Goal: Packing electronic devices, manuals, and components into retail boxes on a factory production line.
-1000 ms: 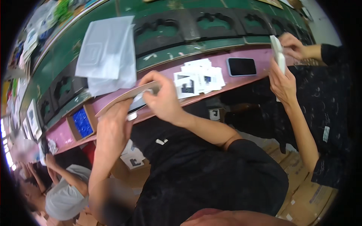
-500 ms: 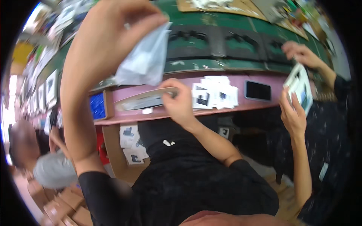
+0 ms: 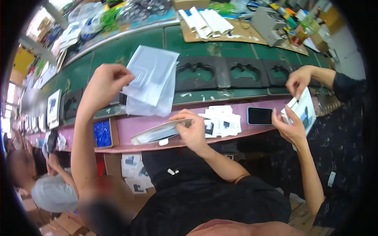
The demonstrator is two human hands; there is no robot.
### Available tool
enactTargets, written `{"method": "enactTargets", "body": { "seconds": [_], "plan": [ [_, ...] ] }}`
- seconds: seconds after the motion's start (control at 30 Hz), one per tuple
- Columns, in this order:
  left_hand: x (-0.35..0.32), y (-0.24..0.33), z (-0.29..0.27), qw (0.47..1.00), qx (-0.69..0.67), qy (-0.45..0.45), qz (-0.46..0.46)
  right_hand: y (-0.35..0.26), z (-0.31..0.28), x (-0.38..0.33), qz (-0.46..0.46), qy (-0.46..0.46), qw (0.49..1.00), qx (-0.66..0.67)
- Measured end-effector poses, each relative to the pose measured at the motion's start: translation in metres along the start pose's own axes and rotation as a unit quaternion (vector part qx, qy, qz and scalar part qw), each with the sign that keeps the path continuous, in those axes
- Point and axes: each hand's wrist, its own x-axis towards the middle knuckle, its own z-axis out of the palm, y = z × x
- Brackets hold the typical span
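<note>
My left hand is raised, its thumb and fingertips pinched together at the left edge of some translucent white plastic bags. Whether a bag edge or something else is between the fingertips, I cannot make out. The bags lie over the front edge of the green work surface. Over the pink table, my right hand grips the right end of a slim open cardboard box, thumb inside its wall. Something pale grey shows inside the box. Scattered printed cards lie just right of that hand.
A phone lies right of the cards. Black foam inserts line the green bench behind. A small box of blue packets stands left. At right, a co-worker's hands hold a white printed box. Another person is at far left.
My left hand has come down and left from the bags' upper corner to their left edge. My right hand keeps its grip on the box. The view has tilted up.
</note>
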Motion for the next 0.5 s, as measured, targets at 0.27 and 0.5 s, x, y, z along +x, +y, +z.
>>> {"method": "enactTargets", "body": {
  "seconds": [0.27,0.5],
  "plan": [
    [0.244,0.041,0.111,0.981,0.127,0.092,0.117,-0.001,-0.002,-0.004,0.000,0.020,0.999,-0.032],
    [0.356,0.028,0.160,0.988,0.032,0.088,-0.126,0.004,-0.004,-0.012,-0.011,-0.008,1.000,-0.026]
  ]
}}
